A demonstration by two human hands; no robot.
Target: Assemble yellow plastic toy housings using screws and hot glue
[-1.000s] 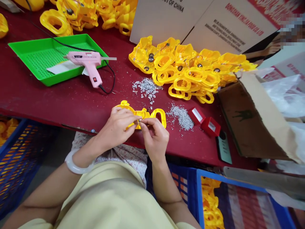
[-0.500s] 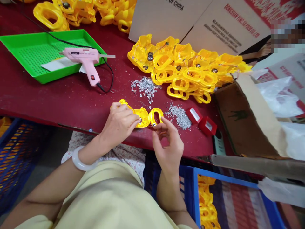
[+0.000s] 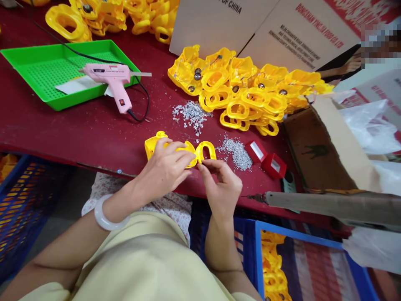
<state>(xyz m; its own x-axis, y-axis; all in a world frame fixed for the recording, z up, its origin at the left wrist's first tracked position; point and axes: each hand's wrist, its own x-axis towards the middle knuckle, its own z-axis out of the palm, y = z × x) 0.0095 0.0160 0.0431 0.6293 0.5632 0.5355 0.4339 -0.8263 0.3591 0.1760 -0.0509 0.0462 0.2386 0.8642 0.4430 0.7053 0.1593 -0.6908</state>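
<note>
Fingers (image 3: 184,158) of the left hand (image 3: 166,168), bent and a little parted, lie over the middle of the yellow shell (image 3: 151,146), which rests on the table (image 3: 106,131) near its front edge; how firmly they grip is hidden. That forearm slants in from the lower left, palm down, a white bangle (image 3: 98,211) at the wrist. For fine work, the left hand would do best to press lightly and steady the shell, leaving its ring (image 3: 214,151) free. Just beside the ring, the right hand (image 3: 223,180) has thumb and forefinger pressed together, pinching something too small to tell; a light, exact touch should suit. Its forearm rises steeply, elbow bent, with screws (image 3: 239,155) beyond to the right
</note>
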